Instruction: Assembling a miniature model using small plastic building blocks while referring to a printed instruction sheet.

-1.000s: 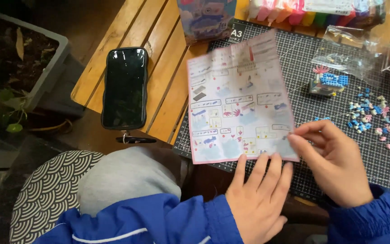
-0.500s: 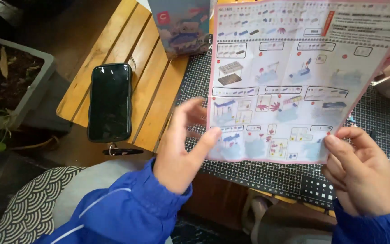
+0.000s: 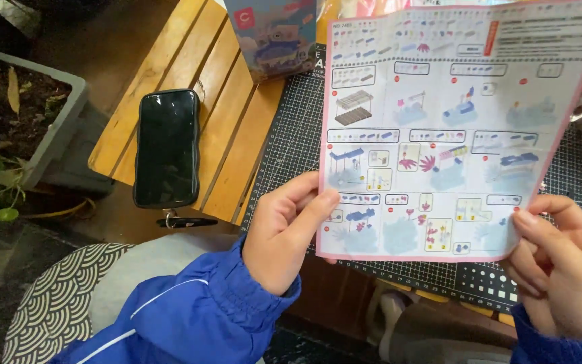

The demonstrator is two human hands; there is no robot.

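While held up over the cutting mat (image 3: 291, 145), instruction sheet (image 3: 449, 128) pinched at 7 o'clock corner by left hand (image 3: 284, 232), at 5 o'clock corner by right hand (image 3: 560, 266), fingers closed on paper. Beyond, at 10 o'clock: black phone (image 3: 166, 148) on slatted wooden table (image 3: 230, 114). Farther, at 12: pastel box (image 3: 274, 34).

Both hands hold up a pink-edged instruction sheet (image 3: 449, 128) over a dark cutting mat (image 3: 291, 135): the left hand (image 3: 284, 232) pinches its lower left edge, the right hand (image 3: 564, 269) its lower right corner. On the wooden table (image 3: 230, 114), left of the mat, lies a black phone (image 3: 167, 148), and a small box (image 3: 274, 37) stands behind. A planter (image 3: 31, 128) with soil is on the far left.
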